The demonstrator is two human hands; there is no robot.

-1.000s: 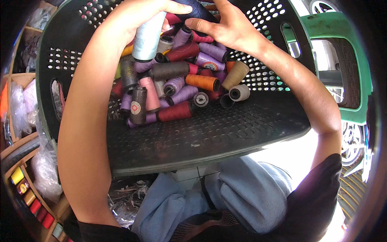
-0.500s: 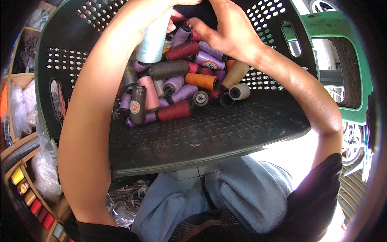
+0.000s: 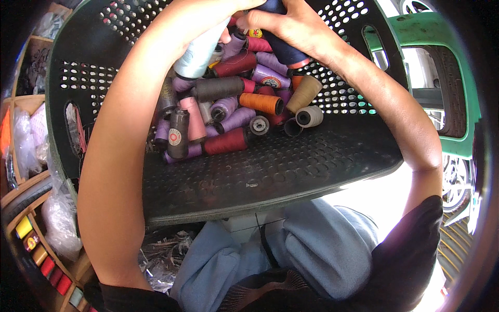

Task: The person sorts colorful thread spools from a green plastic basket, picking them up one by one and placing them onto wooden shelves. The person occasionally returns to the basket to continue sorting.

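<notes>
Toward the far side of a black plastic basket (image 3: 291, 182), my left hand (image 3: 221, 11) is closed around a light blue thread spool (image 3: 200, 54); most of its fingers are hidden. Close beside it, my right hand (image 3: 296, 28) grips a large navy thread spool (image 3: 285, 51), tilted with its reddish base toward me. Beneath both hands lies a heap of thread spools, among them an orange spool (image 3: 260, 103), a dark grey spool (image 3: 218, 89), a pink spool (image 3: 193, 119), a maroon spool (image 3: 226, 142) and a beige spool (image 3: 305, 93).
The basket has perforated walls and handle slots (image 3: 375, 49). At left stand wooden shelves (image 3: 30, 99) with bagged goods, a clear plastic bag (image 3: 60, 223) and a row of coloured spools (image 3: 47, 265). A green plastic chair (image 3: 470, 104) stands at right.
My right hand has lifted the navy spool into clear view, its fingers now wrapped on it. The light blue spool in my left hand has shifted and tilted slightly.
</notes>
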